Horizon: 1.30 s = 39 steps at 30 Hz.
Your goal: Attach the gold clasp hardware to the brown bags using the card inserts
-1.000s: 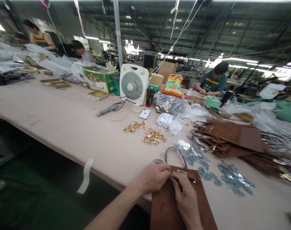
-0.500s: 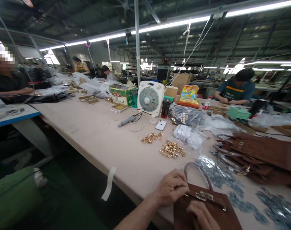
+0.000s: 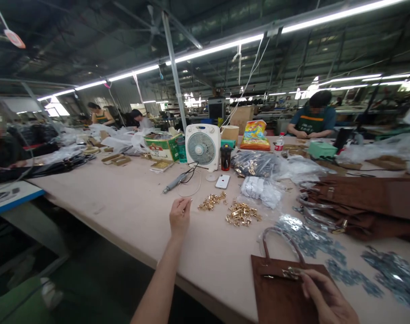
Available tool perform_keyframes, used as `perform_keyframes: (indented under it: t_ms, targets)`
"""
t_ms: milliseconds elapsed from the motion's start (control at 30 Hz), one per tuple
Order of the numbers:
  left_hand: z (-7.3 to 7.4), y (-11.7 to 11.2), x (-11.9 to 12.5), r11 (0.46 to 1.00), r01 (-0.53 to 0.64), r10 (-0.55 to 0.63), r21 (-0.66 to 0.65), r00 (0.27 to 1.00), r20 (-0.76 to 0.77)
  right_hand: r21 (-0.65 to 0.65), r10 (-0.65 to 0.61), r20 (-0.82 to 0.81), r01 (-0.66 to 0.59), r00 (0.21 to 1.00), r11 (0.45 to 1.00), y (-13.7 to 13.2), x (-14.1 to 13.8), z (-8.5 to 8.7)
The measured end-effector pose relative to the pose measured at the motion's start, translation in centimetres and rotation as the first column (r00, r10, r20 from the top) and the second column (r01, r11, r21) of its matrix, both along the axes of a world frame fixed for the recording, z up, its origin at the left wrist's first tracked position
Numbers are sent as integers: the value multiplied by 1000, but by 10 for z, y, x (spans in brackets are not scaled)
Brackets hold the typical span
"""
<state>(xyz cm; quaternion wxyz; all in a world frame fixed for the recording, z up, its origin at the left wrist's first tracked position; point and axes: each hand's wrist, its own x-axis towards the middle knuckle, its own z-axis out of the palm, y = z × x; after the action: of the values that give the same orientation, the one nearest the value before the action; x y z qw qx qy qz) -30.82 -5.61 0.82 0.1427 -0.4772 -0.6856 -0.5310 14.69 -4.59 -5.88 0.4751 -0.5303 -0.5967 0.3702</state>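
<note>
My left hand is over the table, left of the nearer gold hardware pile, its fingers pinched together. Whatever the fingertips may hold is too small to make out. At the front edge lies a brown handbag with two looped handles wrapped in clear plastic. My right hand grips the bag at its flap strap, with thumb and fingers closed beside the gold clasp. A second heap of small gold fittings sits just above the bag.
Grey metal plates are scattered right of the bag, below stacked brown bags. Farther back are a corded power screwdriver, a phone, a box fan and a wrapped white bundle. Other people work around the table.
My left hand has left the bag and moved up and left to beside the gold pieces. My right hand has shifted right along the flap to the clasp. The view has turned slightly right.
</note>
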Motion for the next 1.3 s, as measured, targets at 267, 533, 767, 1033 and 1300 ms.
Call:
perform_keyframes:
  t_ms: [267,533,767,1033,1300]
  targets:
    - [-41,-9,-25,945,59,-114,-323,981,-155,-35,-10,-15,9,1000,999,-1,-3,8]
    - [-51,-9,-25,893,46,-137,-448,975,-173,-44,-12,31,14,999,999,4,4,-10]
    - [-51,-8,-24,871,25,-136,-491,972,-192,-74,-7,-6,7,1000,997,3,1,-4]
    - [-45,-2,-22,856,-110,-11,-506,973,-229,-85,23,-19,-25,1000,996,1,1,-6]
    - [-37,4,31,960,124,-189,-249,948,-257,-78,44,-78,-50,996,996,0,-2,0]
